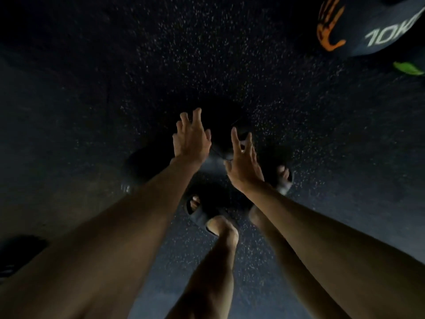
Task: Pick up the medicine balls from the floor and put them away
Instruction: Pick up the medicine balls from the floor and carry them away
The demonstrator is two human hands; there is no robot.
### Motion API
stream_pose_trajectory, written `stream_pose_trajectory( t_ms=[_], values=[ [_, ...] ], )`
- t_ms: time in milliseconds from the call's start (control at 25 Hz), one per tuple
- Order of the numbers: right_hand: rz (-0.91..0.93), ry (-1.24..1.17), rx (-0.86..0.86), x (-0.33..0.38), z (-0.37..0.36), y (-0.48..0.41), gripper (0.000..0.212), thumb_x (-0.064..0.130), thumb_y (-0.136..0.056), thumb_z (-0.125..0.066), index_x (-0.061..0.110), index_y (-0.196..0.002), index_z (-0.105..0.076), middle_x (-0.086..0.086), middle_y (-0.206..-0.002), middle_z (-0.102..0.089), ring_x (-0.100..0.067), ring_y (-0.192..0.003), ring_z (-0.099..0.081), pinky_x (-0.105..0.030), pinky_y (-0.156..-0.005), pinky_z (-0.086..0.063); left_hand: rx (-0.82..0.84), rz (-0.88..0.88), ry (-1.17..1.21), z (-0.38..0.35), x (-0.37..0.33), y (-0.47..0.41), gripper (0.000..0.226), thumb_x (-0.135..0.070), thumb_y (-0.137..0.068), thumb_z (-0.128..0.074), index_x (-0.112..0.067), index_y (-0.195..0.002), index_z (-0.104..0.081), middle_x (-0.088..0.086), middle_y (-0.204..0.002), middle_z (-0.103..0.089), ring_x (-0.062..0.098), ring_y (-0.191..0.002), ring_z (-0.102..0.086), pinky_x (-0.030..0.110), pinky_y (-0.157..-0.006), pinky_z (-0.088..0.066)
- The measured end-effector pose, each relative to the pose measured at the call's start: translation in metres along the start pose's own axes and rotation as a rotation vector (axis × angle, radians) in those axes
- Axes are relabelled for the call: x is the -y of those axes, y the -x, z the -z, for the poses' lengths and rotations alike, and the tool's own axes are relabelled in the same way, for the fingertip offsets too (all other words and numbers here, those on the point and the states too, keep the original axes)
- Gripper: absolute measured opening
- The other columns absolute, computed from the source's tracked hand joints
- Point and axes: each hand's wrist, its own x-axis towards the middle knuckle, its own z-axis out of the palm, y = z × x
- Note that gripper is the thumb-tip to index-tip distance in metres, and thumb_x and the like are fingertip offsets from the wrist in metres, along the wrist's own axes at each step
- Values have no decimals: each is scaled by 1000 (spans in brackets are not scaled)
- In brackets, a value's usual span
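A dark medicine ball (377,31) marked "10K" in white, with an orange handprint, lies on the floor at the top right, far from both hands. My left hand (190,139) and my right hand (243,160) reach down side by side at the centre, fingers spread, holding nothing. Between and under them sits a dark rounded shape (217,161) with a faint grey sheen. It may be another ball, but the dim light hides its outline. Whether either hand touches it is unclear.
The floor (230,65) is black speckled rubber. My feet in dark sandals (199,214) stand just below the hands. A green object (408,68) shows at the right edge under the 10K ball. Another dark round form (142,168) lies left of my left wrist.
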Motion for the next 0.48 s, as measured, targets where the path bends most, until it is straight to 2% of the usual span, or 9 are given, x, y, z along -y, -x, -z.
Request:
stream_pose_trajectory(
  t_ms=[120, 280, 400, 480],
  values=[
    [-70, 36, -30, 21, 43, -68, 77, 35, -103, -48, 43, -156, 8, -11, -167, 4, -41, -150, -14, -55, -110, -36, -50, -70, -11, -18, 7, 24, 67, -35, -97, -55, -20, -155, -24, 17, -157, -27, 34, -138, -38, 52, -101, -47],
    [-68, -6, -144, 47, 109, -152, 54, 43, -103, -42, 27, -153, -29, -14, -150, -37, -34, -133, -42, -46, -102, -39, 29, -71, 4, -33, -16, 9, 84, -41, -96, -58, -27, -161, -6, 21, -166, 2, 39, -149, -20, 55, -112, -35],
    [23, -26, -216, 46, 132, -173, 48, 36, -102, -45, 22, -147, -37, -14, -145, -41, -32, -131, -44, -44, -102, -40, -8, 15, -65, -13, -51, -54, 92, -48, -95, -59, -30, -160, 4, 23, -165, 9, 45, -150, -13, 60, -113, -33],
    [143, -10, -147, 32, 135, -167, 55, 32, -100, -49, 23, -151, -31, -14, -149, -37, -33, -133, -42, -45, -105, -41, 8, 140, -45, 17, -71, -103, 89, -46, -97, -56, -29, -160, 5, 23, -165, 9, 43, -151, -9, 61, -116, -28]
  ],
)
